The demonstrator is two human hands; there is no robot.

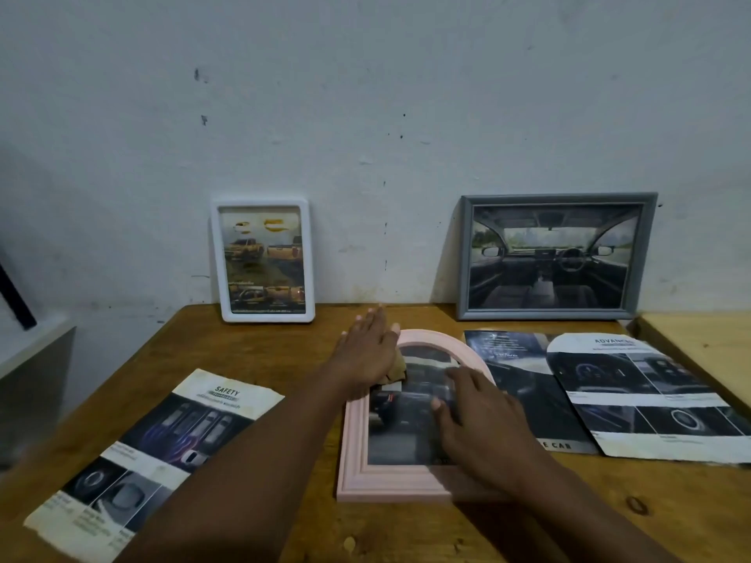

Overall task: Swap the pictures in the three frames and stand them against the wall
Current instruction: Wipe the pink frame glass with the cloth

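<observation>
A pink arched frame (357,473) lies flat on the wooden table (252,343), with a dark car picture (406,424) inside it. My left hand (367,353) lies flat with straight fingers over the frame's upper left edge. My right hand (479,420) rests on the picture with its fingers spread. A white frame (263,260) with a yellow-truck picture leans upright against the wall at the left. A grey frame (554,256) showing a car interior leans against the wall at the right.
A loose "SAFETY" sheet (150,453) lies at the front left. Two loose sheets lie to the right of the pink frame: a dark one (524,379) and an arch-cut "ADVANCED" one (650,400). A lighter wooden surface (707,343) adjoins at the right.
</observation>
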